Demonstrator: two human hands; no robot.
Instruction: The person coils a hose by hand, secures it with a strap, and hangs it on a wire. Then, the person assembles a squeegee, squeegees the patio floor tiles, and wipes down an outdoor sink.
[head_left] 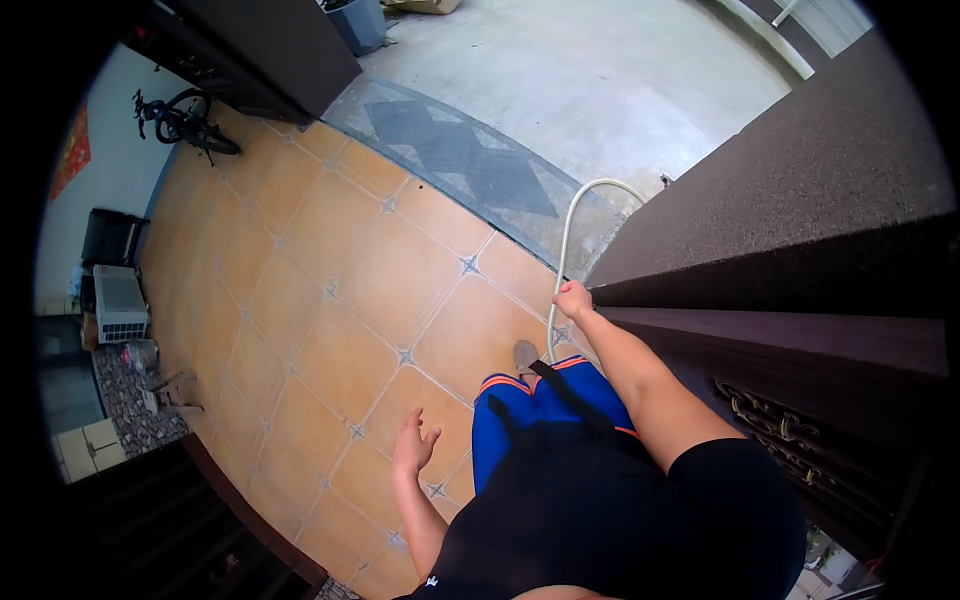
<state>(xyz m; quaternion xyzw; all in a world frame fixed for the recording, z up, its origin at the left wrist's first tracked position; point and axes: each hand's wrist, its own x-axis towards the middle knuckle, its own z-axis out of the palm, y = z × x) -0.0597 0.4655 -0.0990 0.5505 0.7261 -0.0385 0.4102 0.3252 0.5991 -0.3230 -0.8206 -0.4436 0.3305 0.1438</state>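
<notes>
A pale hose (567,236) curves from beside the dark wall at the right, over the grey threshold, and down past my feet. My right hand (572,298) is closed around it near the doorway's edge. Below that grip the hose hangs close to my grey shoe (525,356), and its lower part is hidden behind my blue shorts. My left hand (415,443) is over the orange tiles at the lower middle, fingers apart and holding nothing.
Dark carved doors (800,420) stand close at the right, another (270,60) at the upper left. A bicycle (190,124) leans by the left wall. Below it sits a white boxy unit (121,303). A blue-grey pot (358,25) stands outside on the concrete (570,80).
</notes>
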